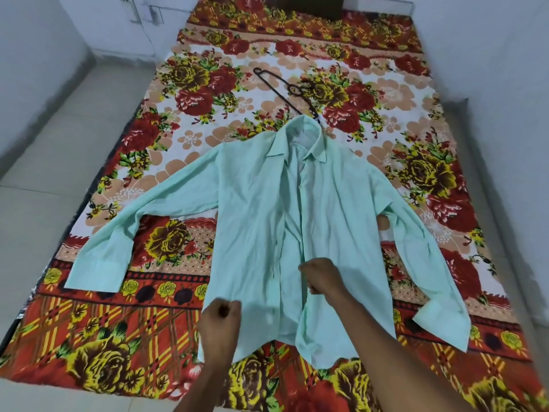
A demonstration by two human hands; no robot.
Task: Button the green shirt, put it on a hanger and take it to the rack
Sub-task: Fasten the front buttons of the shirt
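Note:
A pale green long-sleeved shirt (258, 221) lies face up on a flowered bedsheet (190, 84), sleeves spread to both sides, its front unbuttoned and slightly parted. A black hanger (285, 90) lies on the sheet just beyond the collar, its near end tucked under it. My left hand (221, 328) is over the lower left front panel with fingers curled; whether it grips cloth is unclear. My right hand (322, 281) is curled at the edge of the right front panel, near the placket, and seems to pinch the fabric there.
The sheet covers a mattress on a tiled floor (53, 162), with white walls (490, 49) close on the left, right and far side. A dark object (309, 5) stands at the far end of the mattress. No rack is in view.

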